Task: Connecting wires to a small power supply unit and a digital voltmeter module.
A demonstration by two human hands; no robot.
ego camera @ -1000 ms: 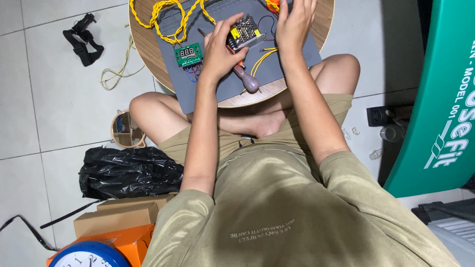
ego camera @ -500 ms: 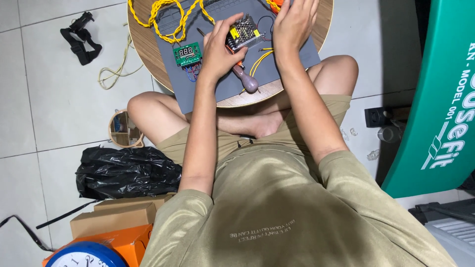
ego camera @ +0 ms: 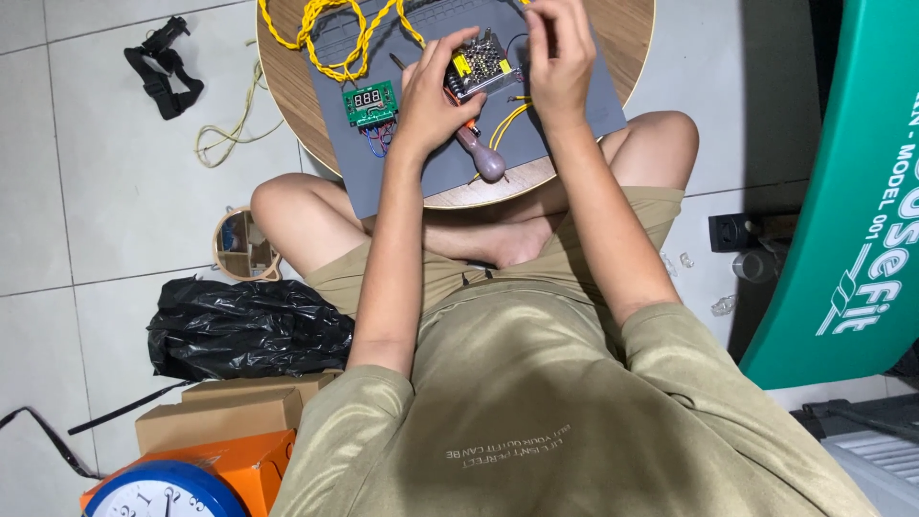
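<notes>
My left hand [ego camera: 429,96] grips a small metal-cased power supply module [ego camera: 477,69] from its near side, over a grey work mat [ego camera: 565,115] on a round wooden table [ego camera: 627,38]. My right hand [ego camera: 560,62] hovers at the module's right end, its fingertips pinched on a thin dark wire [ego camera: 518,43] there. Yellow leads [ego camera: 507,120] trail from the module. A screwdriver with a mauve handle [ego camera: 483,158] lies under my left palm. A green circuit board with a digit display [ego camera: 370,103] rests left of my left hand.
A yellow braided cord [ego camera: 335,33] loops across the mat's far left. On the tiled floor lie a black strap [ego camera: 163,72], a black plastic bag [ego camera: 244,330], cardboard boxes [ego camera: 225,416], a blue-rimmed clock [ego camera: 163,493] and a small wooden holder [ego camera: 244,247]. A green panel [ego camera: 847,191] stands to the right.
My right hand has curled its fingers from flat over the module into a pinch at its right end. My left hand keeps hold of the module.
</notes>
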